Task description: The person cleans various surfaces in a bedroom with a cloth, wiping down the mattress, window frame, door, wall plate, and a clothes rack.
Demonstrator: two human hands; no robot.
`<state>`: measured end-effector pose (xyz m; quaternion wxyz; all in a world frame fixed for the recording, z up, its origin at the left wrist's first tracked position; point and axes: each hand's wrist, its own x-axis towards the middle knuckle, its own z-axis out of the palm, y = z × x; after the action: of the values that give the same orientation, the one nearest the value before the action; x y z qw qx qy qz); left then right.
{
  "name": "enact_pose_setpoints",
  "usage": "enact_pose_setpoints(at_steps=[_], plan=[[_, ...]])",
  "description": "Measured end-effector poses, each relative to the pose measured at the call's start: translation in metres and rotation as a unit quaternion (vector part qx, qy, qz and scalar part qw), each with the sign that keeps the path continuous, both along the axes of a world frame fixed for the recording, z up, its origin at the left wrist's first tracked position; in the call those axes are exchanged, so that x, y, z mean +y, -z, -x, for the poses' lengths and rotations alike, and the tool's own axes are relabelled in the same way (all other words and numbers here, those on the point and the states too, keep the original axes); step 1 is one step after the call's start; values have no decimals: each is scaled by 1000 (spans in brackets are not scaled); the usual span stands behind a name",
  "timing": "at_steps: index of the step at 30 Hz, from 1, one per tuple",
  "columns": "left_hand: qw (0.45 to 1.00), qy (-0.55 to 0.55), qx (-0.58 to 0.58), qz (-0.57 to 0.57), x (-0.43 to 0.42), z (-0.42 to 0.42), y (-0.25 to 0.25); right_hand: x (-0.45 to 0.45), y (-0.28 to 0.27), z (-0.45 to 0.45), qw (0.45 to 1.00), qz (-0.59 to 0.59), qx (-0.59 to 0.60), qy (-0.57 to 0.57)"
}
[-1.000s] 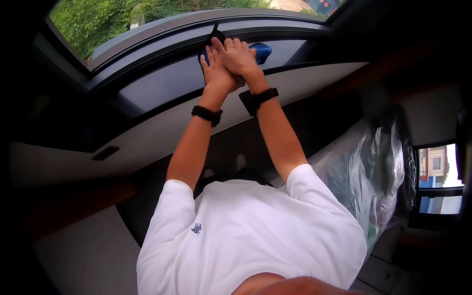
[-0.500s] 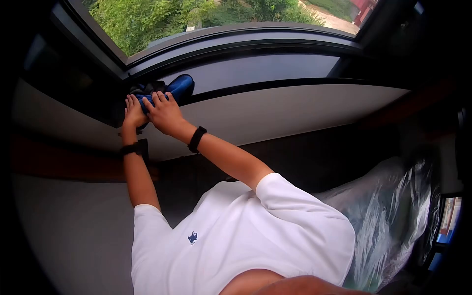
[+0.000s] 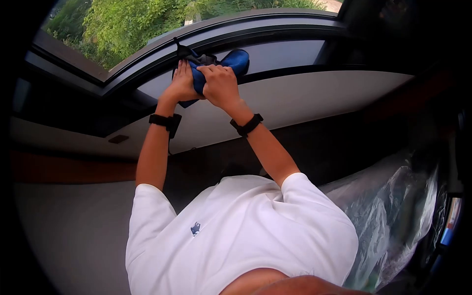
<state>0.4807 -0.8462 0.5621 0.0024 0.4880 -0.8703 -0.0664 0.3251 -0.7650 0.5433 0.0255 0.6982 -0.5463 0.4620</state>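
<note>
A soft blue fabric bundle (image 3: 236, 61) with dark grey and black parts lies on the window sill, against the lower frame. My left hand (image 3: 181, 86) presses on its left side, fingers straight and close together, thumb out of sight. Beside it, my right hand (image 3: 220, 87) grips the middle of the bundle with bent fingers. A rounded blue end sticks out to the right of that hand, and a dark loop rises at the upper left. Much of the bundle is hidden under both hands, so its exact kind cannot be made out.
Above the sill (image 3: 285, 53) runs a dark window frame (image 3: 275, 37), with green bushes (image 3: 123, 29) beyond the glass. A pale wall panel (image 3: 314, 93) curves below. Clear plastic sheeting (image 3: 393, 216) covers something at the right. Each wrist wears a black band.
Both hands and the blue bundle have moved right along the sill, away from the window's left corner. The right fingers are now more bent. The view has shifted a little too.
</note>
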Motion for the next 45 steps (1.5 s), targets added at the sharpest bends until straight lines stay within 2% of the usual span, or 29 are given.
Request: enact_pose_setpoints(at_steps=[3, 5, 8, 12, 14, 16, 19, 20, 22, 24, 27, 29, 33, 34, 36, 38, 39, 40, 41, 42, 44, 45], plan=[[998, 31, 50, 19, 0, 68, 6, 18, 5, 48, 997, 7, 32, 73], [994, 102, 20, 16, 4, 116, 3, 35, 7, 84, 988, -2, 52, 145], [976, 195, 71, 62, 9, 199, 11, 65, 6, 138, 969, -28, 63, 237], [945, 286, 136, 85, 17, 315, 27, 86, 14, 187, 901, -133, 48, 410], [918, 304, 180, 177, 29, 376, 48, 107, 11, 209, 884, -130, 34, 448], [920, 303, 168, 184, 61, 403, 37, 120, -1, 238, 864, -109, 27, 491], [915, 282, 163, 238, 78, 403, 44, 139, -3, 239, 886, -90, -15, 454], [900, 293, 206, 249, 73, 396, 46, 137, -4, 238, 882, -84, -13, 464], [910, 287, 156, 254, 66, 374, 43, 132, 4, 230, 886, -69, 75, 452], [911, 299, 159, 236, 59, 342, 35, 122, 1, 222, 902, -57, 68, 422], [938, 260, 171, 153, 49, 265, 19, 83, 13, 198, 918, -34, 68, 389], [950, 229, 165, 135, 51, 201, 16, 57, 12, 161, 938, -58, 97, 328], [969, 163, 163, 90, 60, 73, 5, 35, -18, 80, 978, -145, 78, 129], [973, 142, 166, 78, 61, 40, 2, 28, -20, 60, 978, -160, 104, 85], [982, 57, 163, 73, 63, -22, 3, 12, -20, 16, 978, -154, 138, -29], [969, -7, 235, 74, 53, -90, 9, -4, -24, -31, 967, -142, 173, -120], [934, -82, 347, 9, 53, -118, -7, -10, -24, -53, 960, -120, 199, -157], [822, -203, 522, -100, 59, -139, -34, -15, -27, -73, 950, -117, 210, -202], [786, -232, 573, -28, 39, -186, -10, -21, -24, -94, 941, -90, 214, -246], [750, -288, 595, 22, 36, -210, -14, -27, -20, -116, 929, -88, 200, -299], [786, -265, 535, 157, 12, -264, 7, -32, -13, -156, 916, -94, 209, -330], [809, -269, 456, 256, 12, -255, -10, -35, -12, -167, 914, -102, 217, -326]])
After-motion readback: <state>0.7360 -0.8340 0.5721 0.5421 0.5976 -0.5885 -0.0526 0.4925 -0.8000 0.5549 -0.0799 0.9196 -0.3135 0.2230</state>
